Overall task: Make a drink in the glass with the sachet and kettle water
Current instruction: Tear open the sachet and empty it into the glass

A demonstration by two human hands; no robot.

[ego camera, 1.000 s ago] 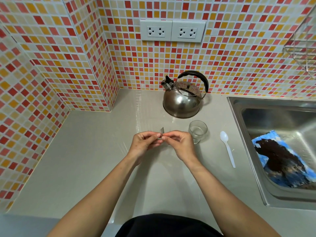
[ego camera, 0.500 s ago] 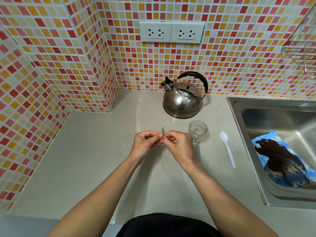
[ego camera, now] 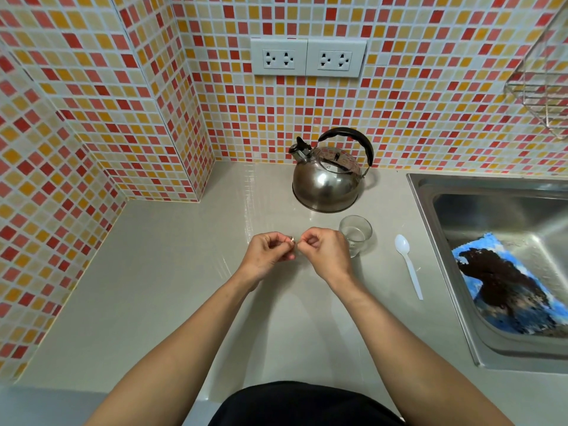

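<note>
Pinching the sachet (ego camera: 292, 240) between both sets of closed fingers, the left hand (ego camera: 268, 255) and right hand (ego camera: 326, 254) hover over open table (ego camera: 159, 272). Just right stands the glass (ego camera: 355, 234); kettle (ego camera: 327, 176) behind, spoon (ego camera: 407, 262) and sink (ego camera: 479, 272) rightward.

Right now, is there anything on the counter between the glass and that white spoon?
No. The head view shows only bare counter between the glass and the white spoon.

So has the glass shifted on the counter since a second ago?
No. The glass stands in the same spot, just in front of the kettle and left of the spoon, as earlier.
</note>
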